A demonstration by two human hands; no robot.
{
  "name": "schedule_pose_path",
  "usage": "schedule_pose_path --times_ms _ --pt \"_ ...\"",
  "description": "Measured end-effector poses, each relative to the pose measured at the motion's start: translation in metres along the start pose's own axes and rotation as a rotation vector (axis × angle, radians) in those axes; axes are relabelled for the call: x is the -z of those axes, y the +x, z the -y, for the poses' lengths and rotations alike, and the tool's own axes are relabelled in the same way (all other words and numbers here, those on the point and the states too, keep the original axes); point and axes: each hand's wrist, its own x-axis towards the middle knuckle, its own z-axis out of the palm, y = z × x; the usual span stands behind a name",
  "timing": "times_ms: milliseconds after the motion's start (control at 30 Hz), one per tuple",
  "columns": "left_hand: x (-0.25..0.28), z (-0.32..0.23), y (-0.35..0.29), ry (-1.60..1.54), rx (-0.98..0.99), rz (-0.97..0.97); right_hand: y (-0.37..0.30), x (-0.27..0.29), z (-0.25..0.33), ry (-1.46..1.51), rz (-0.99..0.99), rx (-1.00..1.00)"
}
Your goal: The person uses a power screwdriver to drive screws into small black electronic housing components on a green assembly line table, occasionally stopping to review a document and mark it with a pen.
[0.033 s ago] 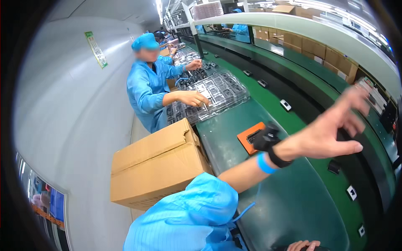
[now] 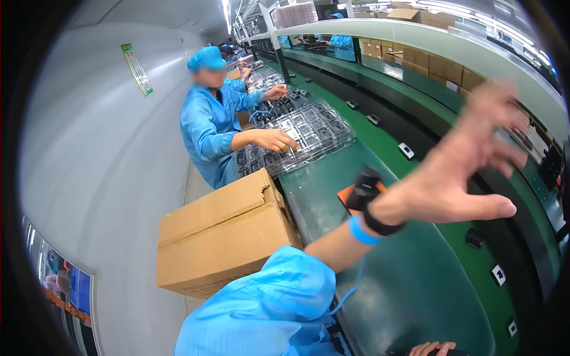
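Note:
My left hand (image 2: 457, 172) reaches out over the bench toward the conveyor, its thumb and fingers spread with nothing visible in them. Motion blurs the fingertips. On that wrist are a black strap with a small black device (image 2: 364, 188) and a blue band (image 2: 361, 230). Partly behind the device, an orange fixture (image 2: 347, 194) lies on the green bench mat (image 2: 404, 285). At the lower edge only the fingers of my right hand (image 2: 432, 349) show, beside something dark; the rest is cut off.
A brown carton (image 2: 225, 231) stands left of the bench. Farther off, a co-worker (image 2: 214, 124) in blue handles clear plastic trays (image 2: 314, 133). Small black-and-white parts, such as one white-framed piece (image 2: 406, 151), sit along the conveyor (image 2: 439, 133). Stacked cartons (image 2: 415, 56) are beyond it.
My left wrist has shifted slightly left, so its black device covers more of the orange fixture. The fingers have risen a little. My right hand is nearly unchanged.

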Motion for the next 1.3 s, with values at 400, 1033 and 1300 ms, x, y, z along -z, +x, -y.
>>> schedule_pose_path --times_ms 400,1033,1300 --pt "-0.027 -0.019 -0.065 0.603 0.565 0.239 0.031 0.036 0.046 -0.22 0.315 0.227" --pt "-0.073 0.02 -0.128 0.727 0.355 0.232 -0.081 0.109 0.047 -0.022 0.06 0.734" --pt "-0.134 0.078 -0.092 0.738 0.343 0.364 -0.012 0.135 0.042 0.165 0.139 0.57"
